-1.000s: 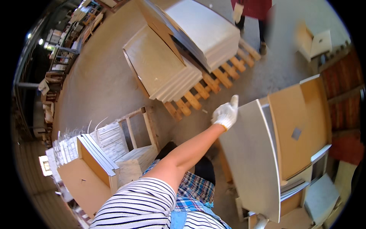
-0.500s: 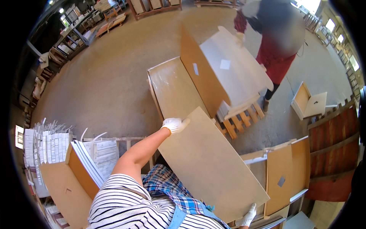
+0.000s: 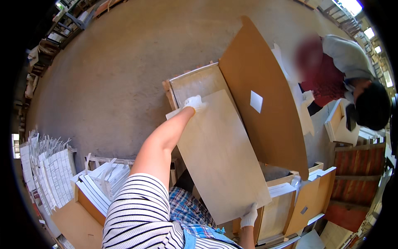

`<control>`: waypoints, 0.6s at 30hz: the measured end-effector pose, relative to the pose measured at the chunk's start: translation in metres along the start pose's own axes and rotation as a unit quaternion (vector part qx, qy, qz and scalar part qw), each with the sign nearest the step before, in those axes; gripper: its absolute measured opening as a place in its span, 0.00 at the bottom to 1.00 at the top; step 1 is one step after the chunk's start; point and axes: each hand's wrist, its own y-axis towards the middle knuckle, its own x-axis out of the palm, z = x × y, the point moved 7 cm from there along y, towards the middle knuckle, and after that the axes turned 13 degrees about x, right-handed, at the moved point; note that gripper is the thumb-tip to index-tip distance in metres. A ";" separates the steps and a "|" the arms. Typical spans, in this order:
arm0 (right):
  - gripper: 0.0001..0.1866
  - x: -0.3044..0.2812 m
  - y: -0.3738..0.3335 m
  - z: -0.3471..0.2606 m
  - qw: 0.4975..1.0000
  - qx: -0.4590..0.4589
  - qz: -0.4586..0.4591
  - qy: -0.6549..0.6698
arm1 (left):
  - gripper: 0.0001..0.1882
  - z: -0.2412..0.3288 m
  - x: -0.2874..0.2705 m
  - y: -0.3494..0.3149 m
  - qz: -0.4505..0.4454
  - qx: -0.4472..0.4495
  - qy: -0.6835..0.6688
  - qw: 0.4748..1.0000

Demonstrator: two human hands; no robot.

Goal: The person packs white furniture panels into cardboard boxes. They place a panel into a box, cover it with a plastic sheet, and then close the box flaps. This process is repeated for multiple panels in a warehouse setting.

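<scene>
A long, flat beige-grey board (image 3: 224,162) slants across the space in front of me, held at both ends. My left hand (image 3: 193,103), in a white glove, is closed on its far left edge. Also in a white glove, my right hand (image 3: 249,216) grips the near right corner; part of its fingers is hidden by the board. The board's far end overlaps a low, open box (image 3: 197,83) with a similar pale flat surface inside. Beside that box stands a big brown cardboard flap (image 3: 265,95) with a white label, tilted upright.
A co-worker (image 3: 338,70) in a dark red apron bends behind the cardboard flap. Bundled white strips (image 3: 54,174) and an open carton of white pieces (image 3: 85,224) lie on my left. Another open carton (image 3: 309,207) and a red slatted panel (image 3: 356,182) are on my right.
The board has moved away from me and slightly left, its far end now over the open box. The cardboard flap has swung further right, and the co-worker has shifted right and bent down.
</scene>
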 end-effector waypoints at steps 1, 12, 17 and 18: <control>0.32 0.023 0.006 -0.002 1.000 0.009 -0.006 0.003 | 0.35 -0.007 -0.009 0.019 0.000 -0.001 0.009 1.000; 0.28 0.184 0.060 -0.047 0.997 -0.028 -0.052 -0.047 | 0.36 -0.074 -0.033 0.179 0.013 0.029 0.078 0.996; 0.28 0.200 0.062 -0.046 0.997 -0.030 -0.026 -0.060 | 0.37 -0.058 -0.037 0.188 -0.012 -0.008 0.059 0.998; 0.28 0.203 0.062 -0.044 0.998 -0.026 -0.021 -0.059 | 0.37 -0.065 -0.038 0.190 -0.006 0.001 0.067 0.998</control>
